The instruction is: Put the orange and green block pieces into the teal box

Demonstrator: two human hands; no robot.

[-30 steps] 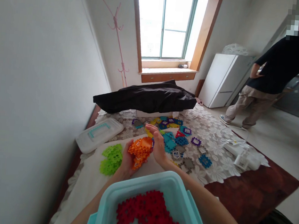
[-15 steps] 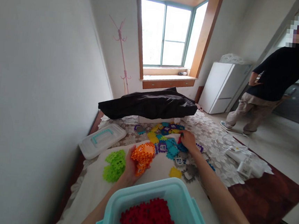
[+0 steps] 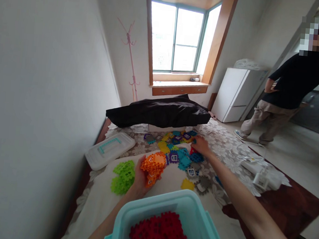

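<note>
My left hand (image 3: 141, 183) is wrapped round a thick bunch of orange interlocking building tiles (image 3: 154, 163). Bright green tiles (image 3: 123, 177) lie in a pile just left of it. Farther out, my right hand (image 3: 200, 145) reaches into the scattered tiles, its fingers curled and pressed together. What they pinch is too small to name. A red tile (image 3: 192, 151) shows under those fingers, with blue tiles (image 3: 196, 157) below. Teal tiles (image 3: 184, 159) and a purple window tile (image 3: 173, 157) lie between my hands. Closest to me, a light-blue bin (image 3: 166, 200) holds many red tiles (image 3: 163, 231).
A clear plastic lid (image 3: 93, 156) rests at the left by the wall. Black cloth (image 3: 160, 112) covers something at the table's far end. White power gear and a cable (image 3: 260, 178) lie at the right. A person (image 3: 297, 79) stands beyond, near a white fridge (image 3: 231, 90).
My right hand has shifted slightly among the scattered tiles, and its forearm has swung right. The left hand keeps the orange tiles almost in place. The view has tilted a little.
</note>
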